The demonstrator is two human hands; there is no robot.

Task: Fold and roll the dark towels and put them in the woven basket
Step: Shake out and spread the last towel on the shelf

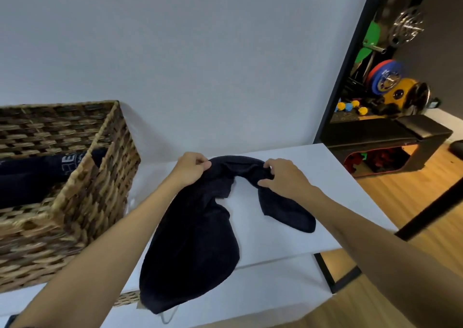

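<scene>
Both hands are pinching 1 dark towel (200, 232) near the far edge of the white desk (333, 185). The left hand (189, 168) is gripping the towel's upper edge between thumb and fingers, and the right hand (281, 177) is closed on the same edge just to the right, so the cloth is arching between them as a short bunched span. From the left hand the larger part of the towel is hanging down across the desk top and over its near edge, where it is draping in front of the lower shelf. From the right hand a shorter flap is lying on the desk, pointing toward the right edge.

The woven basket (100, 202) is sitting at the desk's left side, well apart from the right hand and near the left forearm. Inside it another dark towel (37, 177) is lying against the far wall, showing pale printed lettering; only a blocky "E" is readable, the rest being too blurred.

Beyond the desk's right edge, weight plates (385, 77) are standing behind a black bench (390, 130).
</scene>
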